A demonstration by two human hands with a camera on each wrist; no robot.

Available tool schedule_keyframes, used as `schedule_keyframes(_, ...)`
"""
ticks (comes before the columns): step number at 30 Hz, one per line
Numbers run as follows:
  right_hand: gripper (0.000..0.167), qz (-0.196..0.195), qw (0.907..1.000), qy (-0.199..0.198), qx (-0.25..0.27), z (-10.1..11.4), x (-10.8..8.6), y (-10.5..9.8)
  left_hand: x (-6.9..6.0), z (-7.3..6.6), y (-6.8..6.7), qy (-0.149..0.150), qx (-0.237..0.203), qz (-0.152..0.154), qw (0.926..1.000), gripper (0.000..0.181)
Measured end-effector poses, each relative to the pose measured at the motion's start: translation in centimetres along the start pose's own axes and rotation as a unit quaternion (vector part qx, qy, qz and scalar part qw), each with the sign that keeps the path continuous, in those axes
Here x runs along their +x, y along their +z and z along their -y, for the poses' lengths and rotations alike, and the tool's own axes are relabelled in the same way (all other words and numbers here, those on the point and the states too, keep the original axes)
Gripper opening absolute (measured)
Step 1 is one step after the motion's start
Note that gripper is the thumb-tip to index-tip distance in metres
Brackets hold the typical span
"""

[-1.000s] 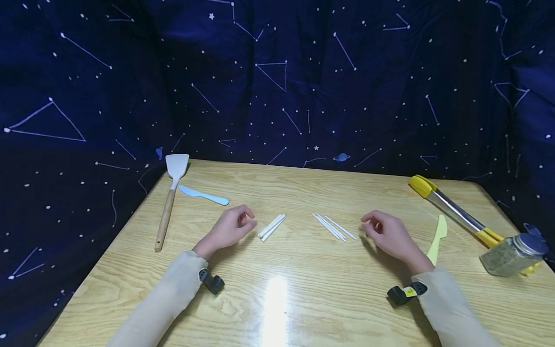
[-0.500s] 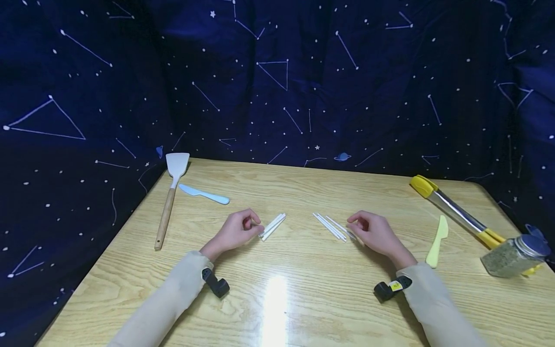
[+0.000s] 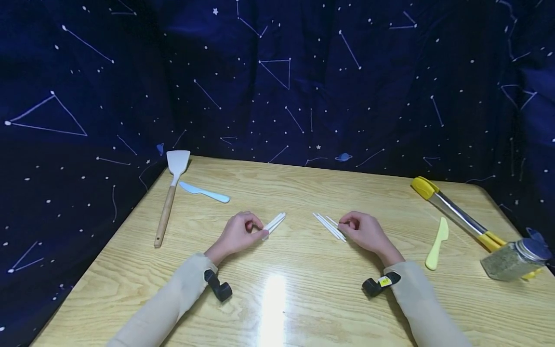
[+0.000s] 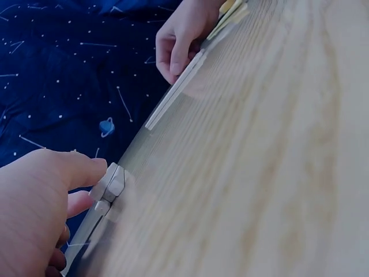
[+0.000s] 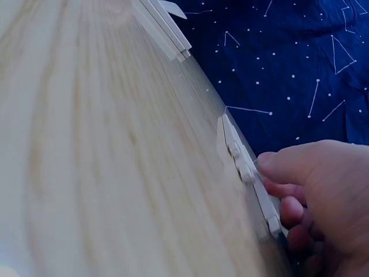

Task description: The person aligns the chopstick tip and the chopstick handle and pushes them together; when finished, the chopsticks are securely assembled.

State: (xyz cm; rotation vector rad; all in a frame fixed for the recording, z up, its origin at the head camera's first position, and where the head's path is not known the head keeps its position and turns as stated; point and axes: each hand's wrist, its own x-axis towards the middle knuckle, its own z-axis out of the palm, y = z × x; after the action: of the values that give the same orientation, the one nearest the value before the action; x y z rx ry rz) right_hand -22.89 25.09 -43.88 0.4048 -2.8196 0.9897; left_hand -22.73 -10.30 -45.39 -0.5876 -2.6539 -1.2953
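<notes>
Two small groups of thin white sticks lie on the wooden table in the head view. My left hand (image 3: pixel 244 232) is at the near end of the left group of sticks (image 3: pixel 276 221), thumb and forefinger loosely bent. In the left wrist view, the thumb (image 4: pixel 86 171) comes up to the stick ends. On the other side, my right hand (image 3: pixel 364 232) reaches the right group of sticks (image 3: pixel 326 224), and its fingers hide the near part of the outermost stick. The right wrist view has the thumb (image 5: pixel 288 164) beside the sticks (image 5: pixel 236 153), other fingers loosely curled below.
A white spatula with a wooden handle (image 3: pixel 166 212) and a blue knife (image 3: pixel 204 192) lie at left. At right are a yellow knife (image 3: pixel 437 245), yellow-ended tongs (image 3: pixel 457 212) and a jar of dried herbs (image 3: pixel 511 260). Starry dark cloth (image 3: pixel 277 96) hangs behind the table.
Both hands have moved inward, the left to the right and the right to the left, up to the stick groups. The sticks appear unmoved.
</notes>
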Motion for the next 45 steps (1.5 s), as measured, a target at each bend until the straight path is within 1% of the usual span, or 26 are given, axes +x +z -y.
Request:
schedule_keyframes(4, 0.011, -0.002, 0.9998, 0.0, -0.02, 0.2, 0.0, 0.2, -0.2, -0.2, 0.0, 0.015, 0.017, 0.0, 0.9997, 0.016)
schedule_keyframes(8, 0.009, 0.0, 0.9993, -0.004, -0.036, 0.7, -0.1, 0.3, -0.4, -0.3, 0.1, 0.012, 0.031, 0.001, 0.9995, 0.017)
schedule_keyframes(11, 0.008, 0.005, 0.9989, -0.003, -0.047, 1.1, -0.2, 0.3, -0.4, -0.3, 0.1, 0.011, 0.033, -0.002, 0.9994, 0.016)
schedule_keyframes(15, 0.008, 0.006, 0.9986, 0.006, -0.052, 1.2, -0.1, 0.4, -0.4, -0.3, 0.0, 0.022, 0.035, -0.007, 0.9991, 0.015)
schedule_keyframes(19, 0.008, -0.001, 0.9984, 0.013, -0.054, 1.3, -0.2, 0.4, -0.5, -0.2, 0.1, 0.034, 0.035, -0.012, 0.9988, 0.013)
schedule_keyframes(22, 0.008, -0.011, 0.9987, 0.016, -0.046, 1.5, -0.2, 0.5, -0.6, -0.2, 0.1, 0.042, 0.034, -0.023, 0.9983, 0.012)
schedule_keyframes(28, 0.007, -0.038, 0.9992, 0.012, -0.004, 2.4, -0.2, 0.0, -0.7, -0.5, 0.3, 0.06, 0.023, -0.051, 0.9966, 0.01)
schedule_keyframes(31, 0.015, -0.061, 0.998, -0.003, 0.013, 2.9, -0.1, -0.5, -0.6, -0.6, 0.5, 0.069, 0.016, -0.068, 0.9952, 0.009)
schedule_keyframes(34, 0.023, -0.086, 0.9958, -0.024, 0.02, 3.2, -0.1, -0.8, -0.8, -0.9, 0.7, 0.073, 0.006, -0.079, 0.9942, 0.01)
schedule_keyframes(36, 0.025, -0.1, 0.9941, -0.036, 0.022, 3.2, -0.1, -1.0, -0.8, -1.0, 0.8, 0.077, -0.001, -0.079, 0.9939, 0.009)
schedule_keyframes(39, 0.022, -0.114, 0.9921, -0.045, 0.023, 3.4, -0.1, -1.3, -0.9, -1.2, 1.0, 0.084, -0.006, -0.072, 0.9938, 0.009)
schedule_keyframes(42, 0.02, -0.121, 0.9914, -0.042, 0.026, 3.5, -0.1, -1.4, -0.9, -1.3, 1.2, 0.089, -0.008, -0.068, 0.9937, 0.009)
schedule_keyframes(45, 0.018, -0.123, 0.9909, -0.034, 0.042, 3.7, -0.1, -1.5, -1.1, -1.4, 1.4, 0.092, -0.013, -0.065, 0.9935, 0.009)
